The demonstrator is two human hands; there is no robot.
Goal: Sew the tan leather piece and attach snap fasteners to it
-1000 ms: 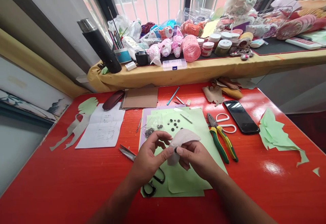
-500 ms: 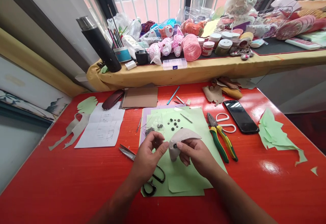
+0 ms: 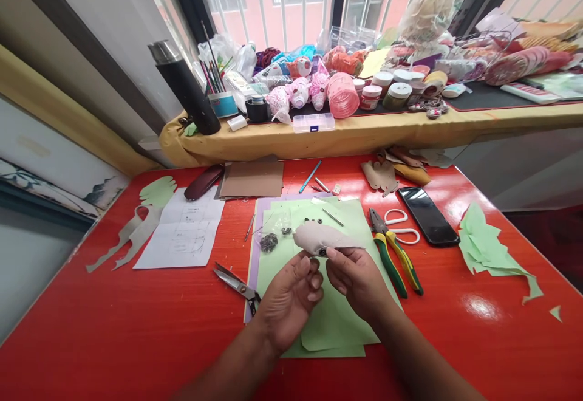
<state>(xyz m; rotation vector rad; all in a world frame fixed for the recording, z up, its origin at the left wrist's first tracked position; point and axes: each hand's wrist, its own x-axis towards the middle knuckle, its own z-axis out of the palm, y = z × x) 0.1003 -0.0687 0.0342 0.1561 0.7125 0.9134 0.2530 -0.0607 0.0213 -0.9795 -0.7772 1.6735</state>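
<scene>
A pale grey-beige leather piece (image 3: 325,237), curved over, is pinched in my right hand (image 3: 357,276). On its lower edge, beside my right thumb, sits a small dark round snap (image 3: 323,251). My left hand (image 3: 294,298) is turned palm up just below and left of the piece, its fingers curled; whether something small is between them cannot be made out. Beneath both hands lie green sheets (image 3: 337,328). A small pile of dark metal parts (image 3: 268,242) rests on them, near a clear plastic bag (image 3: 280,222).
Black-handled scissors (image 3: 237,282) lie at the left, partly behind my left hand. Pliers (image 3: 395,255), white scissors (image 3: 403,228) and a phone (image 3: 429,215) are to the right. A white paper (image 3: 182,231) lies left; crafts and jars fill the windowsill (image 3: 273,140).
My left hand has turned palm up and moved right, under the leather piece. The piece has tilted and risen, covering most of the loose snaps. The view has shifted slightly.
</scene>
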